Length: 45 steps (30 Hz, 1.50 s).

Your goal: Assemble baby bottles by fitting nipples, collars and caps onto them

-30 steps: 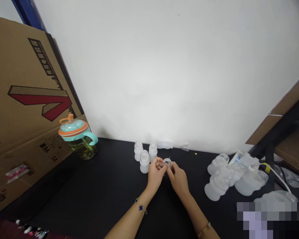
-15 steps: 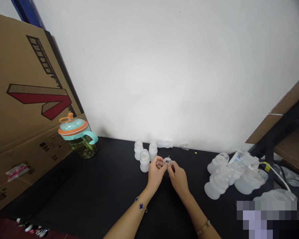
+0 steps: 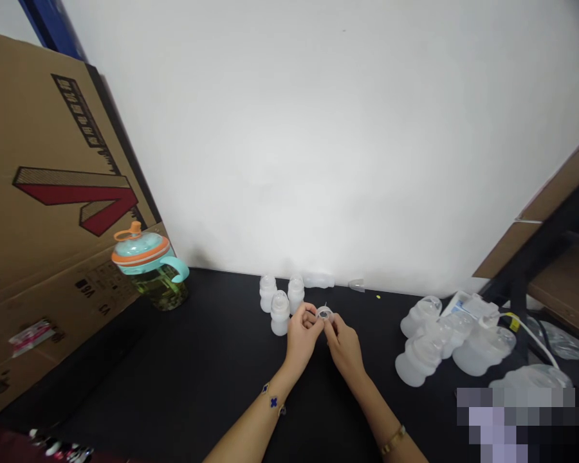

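Seen from the head camera, a person's two hands meet over a black surface [image 3: 197, 360], both pinching one small clear round part [image 3: 324, 314] between them. The left hand [image 3: 303, 335] grips the part from its left side with fingertips curled around the rim, a bracelet with a blue charm [image 3: 273, 402] on its wrist; the right hand [image 3: 343, 344] grips it from the right, a gold bracelet [image 3: 392, 441] on its wrist. The part sits just above the surface, near the middle of the view, and its finer detail is too small to make out. Just beyond the left hand, three small white bottles [image 3: 280, 299] stand upright in a tight cluster, and another bottle [image 3: 318, 280] lies on its side against the white wall [image 3: 318, 141], with a small clear cap [image 3: 356, 285] beside it. To the right, well apart from the hands, a heap of larger frosted bottles [image 3: 439, 344] lies tipped over, next to a white packet [image 3: 468, 305] and a white cable [image 3: 535, 337]. At the left, a drinking cup with a teal handle and orange-rimmed lid [image 3: 149, 267] stands beside a leaning cardboard box [image 3: 43, 193] printed with a red mark.
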### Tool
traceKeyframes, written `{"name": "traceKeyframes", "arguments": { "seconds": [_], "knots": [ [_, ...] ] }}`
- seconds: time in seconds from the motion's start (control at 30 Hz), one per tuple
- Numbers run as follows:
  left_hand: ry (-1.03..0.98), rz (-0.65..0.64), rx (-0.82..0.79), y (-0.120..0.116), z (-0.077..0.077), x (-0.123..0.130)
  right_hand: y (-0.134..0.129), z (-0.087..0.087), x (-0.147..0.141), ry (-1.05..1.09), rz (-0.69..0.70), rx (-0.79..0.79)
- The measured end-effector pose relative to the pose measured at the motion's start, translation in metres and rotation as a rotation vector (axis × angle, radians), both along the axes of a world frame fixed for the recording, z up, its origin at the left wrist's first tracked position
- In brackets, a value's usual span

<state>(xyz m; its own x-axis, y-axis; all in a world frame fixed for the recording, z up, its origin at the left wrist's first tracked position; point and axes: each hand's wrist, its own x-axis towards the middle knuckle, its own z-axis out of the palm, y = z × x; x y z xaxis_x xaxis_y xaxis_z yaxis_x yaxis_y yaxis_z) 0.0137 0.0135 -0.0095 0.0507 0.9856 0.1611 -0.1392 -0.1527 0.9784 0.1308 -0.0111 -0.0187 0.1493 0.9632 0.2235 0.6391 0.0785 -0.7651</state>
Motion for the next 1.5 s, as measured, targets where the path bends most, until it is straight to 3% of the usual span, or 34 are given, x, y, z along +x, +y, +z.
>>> {"name": "traceKeyframes", "arguments": {
  "seconds": [0.27,0.47,0.6,0.7,0.9,1.1,1.3,1.5],
  "knots": [
    [-0.022,0.011,-0.006,-0.001,0.001,0.001,-0.001,0.000,0.000,0.099,0.040,0.037],
    [-0.047,0.000,-0.016,-0.003,0.000,0.005,0.004,0.002,0.002,0.518,0.052,0.024],
    [-0.063,-0.035,-0.043,-0.004,0.000,0.008,0.010,0.002,0.000,0.775,0.092,-0.092],
    [-0.067,-0.040,-0.050,-0.004,0.000,0.008,0.011,0.001,0.000,0.855,0.116,-0.160],
    [0.038,0.066,0.016,-0.001,-0.003,0.001,0.007,0.003,0.004,0.567,-0.012,0.045],
    [0.017,0.070,0.050,-0.001,-0.005,0.000,0.001,0.006,0.002,0.226,0.041,0.141],
    [-0.060,-0.025,0.005,-0.002,-0.006,0.002,0.000,0.003,0.001,0.169,0.036,0.140],
    [-0.069,-0.018,0.010,0.000,-0.010,0.003,0.000,0.001,0.001,0.106,0.055,0.137]
  ]
}}
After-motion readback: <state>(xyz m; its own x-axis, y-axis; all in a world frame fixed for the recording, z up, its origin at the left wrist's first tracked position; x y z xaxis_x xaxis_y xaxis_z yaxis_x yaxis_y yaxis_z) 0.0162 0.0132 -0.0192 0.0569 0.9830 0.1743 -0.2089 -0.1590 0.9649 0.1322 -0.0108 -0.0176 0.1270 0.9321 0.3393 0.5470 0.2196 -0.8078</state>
